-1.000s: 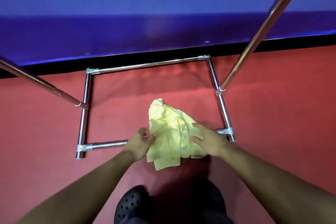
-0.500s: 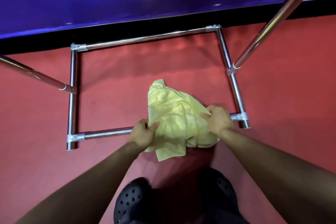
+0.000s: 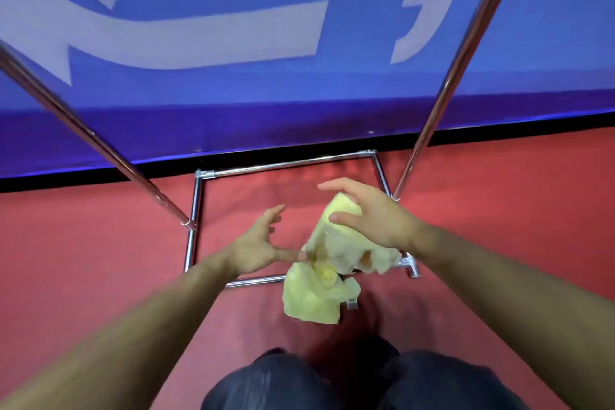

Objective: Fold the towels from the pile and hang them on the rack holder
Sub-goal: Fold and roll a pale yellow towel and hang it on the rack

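A crumpled yellow towel [image 3: 319, 289] hangs in the air above the front bar of the chrome rack holder [image 3: 286, 165]. My right hand [image 3: 372, 220] holds the towel's upper part from above, index finger and thumb stretched out, the other fingers hidden behind the cloth. To the towel's left is my left hand [image 3: 256, 246], its fingers spread and its thumb tip touching the towel's edge. The rack's rectangular base lies on the red floor. No towel pile is in view.
Two slanted chrome rack poles rise at the left [image 3: 100, 143] and right [image 3: 459, 56]. A blue banner wall [image 3: 299, 93] with pale lettering stands just behind the rack. My legs in dark trousers [image 3: 299, 383] fill the bottom edge.
The towel has come up off the floor, bunched under my right hand. My left hand has let go and spread its fingers. The view has tilted up toward the banner.
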`<action>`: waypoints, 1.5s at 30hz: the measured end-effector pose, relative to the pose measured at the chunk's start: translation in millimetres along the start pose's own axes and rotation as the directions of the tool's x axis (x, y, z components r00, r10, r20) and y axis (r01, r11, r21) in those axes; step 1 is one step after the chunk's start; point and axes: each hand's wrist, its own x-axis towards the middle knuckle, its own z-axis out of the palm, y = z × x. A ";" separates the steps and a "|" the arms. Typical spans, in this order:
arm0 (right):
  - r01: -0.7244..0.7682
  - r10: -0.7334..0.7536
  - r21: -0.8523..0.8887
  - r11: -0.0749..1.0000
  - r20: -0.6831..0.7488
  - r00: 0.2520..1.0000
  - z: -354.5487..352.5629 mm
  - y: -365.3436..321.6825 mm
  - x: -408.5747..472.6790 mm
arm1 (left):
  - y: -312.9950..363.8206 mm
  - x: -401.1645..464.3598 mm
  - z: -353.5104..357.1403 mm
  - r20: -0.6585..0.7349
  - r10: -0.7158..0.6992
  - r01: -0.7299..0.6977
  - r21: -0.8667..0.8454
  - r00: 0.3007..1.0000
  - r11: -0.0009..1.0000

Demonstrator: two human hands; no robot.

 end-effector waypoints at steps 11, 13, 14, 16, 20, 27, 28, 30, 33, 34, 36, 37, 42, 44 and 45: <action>0.372 -0.353 0.169 0.913 -0.134 0.926 -115.3 -281.0 -92.0 | 158.5 -170.4 -5.8 0.061 0.488 -0.489 0.000 0.871 0.872; 0.460 -0.410 0.167 0.872 -0.262 0.874 -131.6 -314.8 -103.3 | 168.2 -190.5 2.6 0.044 0.494 -0.495 0.003 0.868 0.869; 0.495 -0.429 0.158 0.855 -0.321 0.844 -139.3 -329.5 -107.7 | 173.5 -199.7 8.0 0.035 0.501 -0.502 0.000 0.865 0.865; 0.542 -0.450 0.154 0.826 -0.398 0.799 -151.5 -355.4 -113.9 | 185.4 -217.7 20.1 0.042 0.508 -0.508 -0.016 0.860 0.861; 0.535 -0.440 0.163 0.829 -0.400 0.804 -160.8 -380.6 -113.7 | 203.5 -247.8 39.7 0.031 0.503 -0.500 -0.080 0.864 0.863; 0.210 -0.162 0.152 0.966 -0.282 0.946 -139.8 -348.4 -130.5 | 223.3 -275.8 36.4 -0.030 0.490 -0.444 -0.472 0.871 0.762; 0.163 -0.100 0.169 0.972 -0.329 0.939 -137.0 -336.6 -136.7 | 224.0 -277.2 32.0 -0.046 0.464 -0.417 -0.523 0.885 0.743; 0.083 0.034 0.289 0.954 -0.377 0.926 -128.0 -312.6 -150.1 | 224.1 -281.1 22.6 -0.051 0.400 -0.337 -0.641 0.915 0.689; -0.012 0.186 0.527 0.850 -0.278 0.942 -104.8 -282.0 -168.2 | 225.7 -284.0 11.0 -0.020 0.388 -0.287 -0.708 0.921 0.645; -0.031 0.200 0.576 0.817 -0.231 0.952 -95.8 -277.0 -173.4 | 227.1 -284.7 8.4 -0.015 0.387 -0.279 -0.718 0.922 0.637; -0.034 0.200 0.628 0.777 -0.196 0.960 -81.4 -270.7 -177.1 | 229.3 -285.3 4.9 -0.020 0.374 -0.270 -0.728 0.927 0.631; -0.029 0.198 0.638 0.770 -0.196 0.960 -75.7 -269.2 -176.5 | 229.1 -285.3 3.7 -0.015 0.375 -0.266 -0.732 0.927 0.628; 0.039 0.107 0.581 0.813 -0.214 0.971 -61.8 -278.4 -168.3 | 225.4 -284.7 -0.4 0.046 0.391 -0.231 -0.741 0.919 0.631; 0.101 0.055 0.610 0.786 -0.232 0.971 -63.2 -282.6 -167.1 | 225.0 -286.4 -4.8 0.064 0.408 -0.228 -0.745 0.911 0.627; 0.135 0.023 0.635 0.760 -0.235 0.972 -64.2 -283.8 -166.3 | 225.1 -287.2 -7.4 0.072 0.414 -0.232 -0.737 0.907 0.635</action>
